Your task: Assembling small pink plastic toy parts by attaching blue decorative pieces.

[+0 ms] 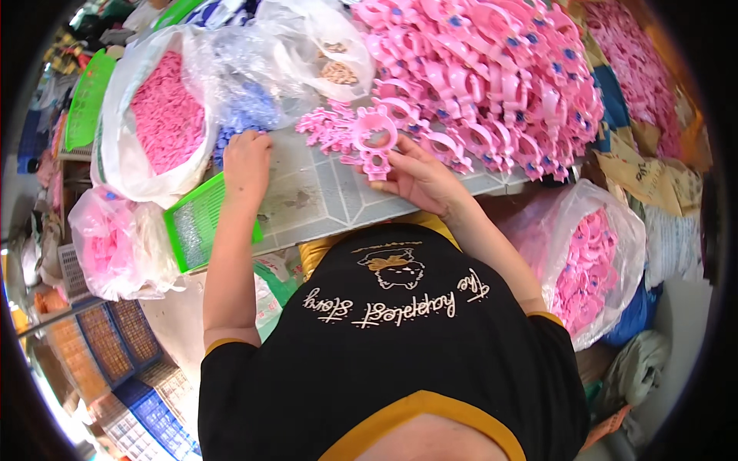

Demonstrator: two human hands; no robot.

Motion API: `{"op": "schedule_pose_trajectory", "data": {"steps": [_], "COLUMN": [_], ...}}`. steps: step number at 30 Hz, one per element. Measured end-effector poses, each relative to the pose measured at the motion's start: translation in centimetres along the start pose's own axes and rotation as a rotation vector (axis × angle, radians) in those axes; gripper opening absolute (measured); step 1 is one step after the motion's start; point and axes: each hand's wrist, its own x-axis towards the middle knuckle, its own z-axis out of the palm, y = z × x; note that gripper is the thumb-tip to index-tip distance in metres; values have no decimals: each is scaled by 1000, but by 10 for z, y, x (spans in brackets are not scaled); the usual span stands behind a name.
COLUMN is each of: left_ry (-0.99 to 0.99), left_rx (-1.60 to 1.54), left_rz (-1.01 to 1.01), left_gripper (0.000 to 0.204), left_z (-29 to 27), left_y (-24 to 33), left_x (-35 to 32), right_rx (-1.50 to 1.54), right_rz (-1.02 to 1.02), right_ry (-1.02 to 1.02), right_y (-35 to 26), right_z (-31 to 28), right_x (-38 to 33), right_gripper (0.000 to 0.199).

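The right hand (pixel 419 178) pinched a pink ring (pixel 374 137) while the left hand (pixel 246 157) dug, fingers hidden, into blue beads (pixel 244 115), which could have spilled off the worktop (pixel 323 196).

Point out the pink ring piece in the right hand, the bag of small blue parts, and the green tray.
pink ring piece (pixel 374 137), head view, on its ring rim.
bag of small blue parts (pixel 244 107), head view, on the blue parts.
green tray (pixel 198 223), head view, on its mesh floor.
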Motion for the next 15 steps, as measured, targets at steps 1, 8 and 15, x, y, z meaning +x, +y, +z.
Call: {"op": "schedule_pose_trajectory", "data": {"steps": [1, 8, 15], "left_ry": [28, -7, 81], "left_rx": [-11, -319, -530], "left_rz": [6, -39, -234], "left_gripper": [15, 23, 27], "left_z": [3, -9, -30], "left_y": [1, 20, 15], "left_x": [-2, 4, 7], "right_rx": [11, -15, -98], "right_rz": [2, -14, 40], "right_ry": [6, -1, 56], "right_y": [1, 3, -1], "right_z": [1, 0, 2], "right_x": [2, 4, 0], "right_gripper": [40, 37, 44]}}
